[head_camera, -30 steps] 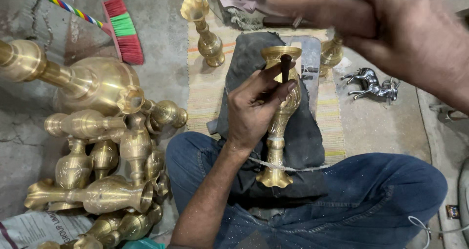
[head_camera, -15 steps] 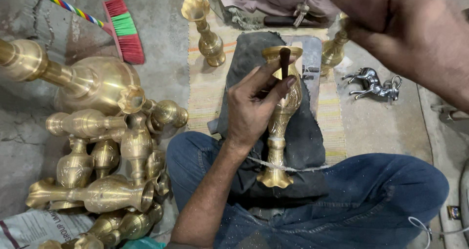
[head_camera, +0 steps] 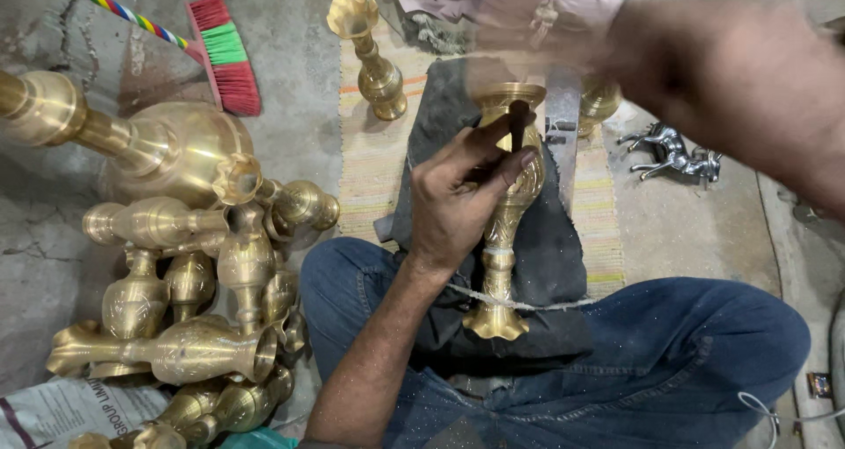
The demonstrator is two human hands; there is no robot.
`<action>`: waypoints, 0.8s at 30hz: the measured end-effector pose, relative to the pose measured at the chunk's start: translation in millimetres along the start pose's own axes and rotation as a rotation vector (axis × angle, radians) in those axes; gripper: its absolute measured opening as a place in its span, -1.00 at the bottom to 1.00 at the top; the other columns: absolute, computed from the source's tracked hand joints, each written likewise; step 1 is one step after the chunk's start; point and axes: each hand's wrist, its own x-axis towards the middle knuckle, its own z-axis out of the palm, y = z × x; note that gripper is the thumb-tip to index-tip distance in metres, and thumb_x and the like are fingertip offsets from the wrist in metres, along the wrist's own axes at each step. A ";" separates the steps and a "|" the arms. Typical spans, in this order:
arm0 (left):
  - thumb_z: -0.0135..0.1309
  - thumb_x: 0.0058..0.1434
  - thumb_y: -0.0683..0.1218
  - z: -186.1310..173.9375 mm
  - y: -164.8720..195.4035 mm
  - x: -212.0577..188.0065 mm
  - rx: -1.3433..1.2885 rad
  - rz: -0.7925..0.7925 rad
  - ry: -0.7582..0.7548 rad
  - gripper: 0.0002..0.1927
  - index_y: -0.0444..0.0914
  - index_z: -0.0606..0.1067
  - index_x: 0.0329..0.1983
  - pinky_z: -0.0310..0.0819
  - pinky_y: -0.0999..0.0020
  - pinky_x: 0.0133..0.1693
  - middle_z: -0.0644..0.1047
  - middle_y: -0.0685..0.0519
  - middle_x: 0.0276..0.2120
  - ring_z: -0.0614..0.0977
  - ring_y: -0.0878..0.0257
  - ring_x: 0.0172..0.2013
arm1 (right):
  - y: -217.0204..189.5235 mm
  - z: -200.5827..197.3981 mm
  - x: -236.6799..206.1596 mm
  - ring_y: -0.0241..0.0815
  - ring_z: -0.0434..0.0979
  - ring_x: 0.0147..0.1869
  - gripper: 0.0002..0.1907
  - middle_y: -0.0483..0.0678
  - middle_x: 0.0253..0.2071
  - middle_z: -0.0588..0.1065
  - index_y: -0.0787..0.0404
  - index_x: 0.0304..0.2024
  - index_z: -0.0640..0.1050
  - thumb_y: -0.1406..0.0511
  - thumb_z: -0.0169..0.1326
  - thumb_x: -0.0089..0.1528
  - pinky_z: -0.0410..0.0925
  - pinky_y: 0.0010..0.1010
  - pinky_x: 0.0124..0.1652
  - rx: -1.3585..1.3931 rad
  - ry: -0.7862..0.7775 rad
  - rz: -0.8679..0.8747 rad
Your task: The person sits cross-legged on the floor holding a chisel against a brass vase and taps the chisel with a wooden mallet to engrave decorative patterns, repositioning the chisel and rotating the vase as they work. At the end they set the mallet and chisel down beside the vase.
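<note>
A: Where is the brass vase [head_camera: 503,229] lying?

B: On the dark cloth [head_camera: 546,246] over the lap, under the left hand [head_camera: 458,198], which is gripping a dark tool [head_camera: 518,125] against it. Its long axis is pointing away, mouth far.

A: The right hand [head_camera: 704,70]?

B: Blurred above; its grip I cannot tell. Printed white paper [head_camera: 70,409] is lying left, on the grey concrete floor [head_camera: 290,53].

Looks like a floor-level metalwork workshop: pile of brass vases [head_camera: 202,299] left of the gripping hand, dusty concrete floor [head_camera: 290,53], broom [head_camera: 224,57] lying beyond.
</note>
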 end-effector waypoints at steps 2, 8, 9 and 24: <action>0.26 0.35 -0.06 -0.4 2.1 1.7 -0.004 -0.001 -0.015 -0.63 -0.07 0.55 0.22 0.69 0.50 -0.28 0.66 0.15 -0.14 0.70 0.42 -0.30 | 3.8 0.0 -1.8 -0.05 0.65 -0.21 -0.77 -0.01 -0.33 0.56 0.14 -0.08 0.57 0.24 0.29 0.28 0.51 -0.21 -0.18 -0.146 0.146 -0.116; 0.27 0.38 -0.06 -5.6 9.7 5.0 -0.038 -0.085 -0.014 -0.57 -0.06 0.52 0.30 0.66 0.45 -0.24 0.64 0.13 -0.22 0.70 0.40 -0.29 | 7.7 13.3 -3.2 -0.03 0.61 -0.35 -0.82 0.05 -0.38 0.54 0.23 -0.13 0.55 0.28 0.25 0.32 0.49 -0.21 -0.32 0.182 0.082 0.005; 0.29 0.34 -0.05 -5.1 10.3 6.8 0.022 -0.078 -0.007 -0.56 -0.05 0.53 0.28 0.67 0.45 -0.25 0.64 0.13 -0.23 0.71 0.40 -0.29 | 9.4 13.8 -4.0 -0.03 0.62 -0.37 -0.83 0.03 -0.37 0.57 0.21 -0.10 0.59 0.29 0.25 0.30 0.49 -0.20 -0.34 0.078 0.075 -0.077; 0.30 0.36 -0.07 -2.3 -1.9 4.2 -0.006 0.060 -0.015 -0.64 -0.13 0.55 0.20 0.76 0.43 -0.08 0.68 0.08 -0.03 0.76 0.34 -0.12 | 8.4 4.2 -2.7 -0.08 0.66 -0.20 -0.75 -0.03 -0.38 0.56 0.16 -0.14 0.55 0.25 0.31 0.20 0.51 -0.21 -0.15 -0.392 0.077 -0.152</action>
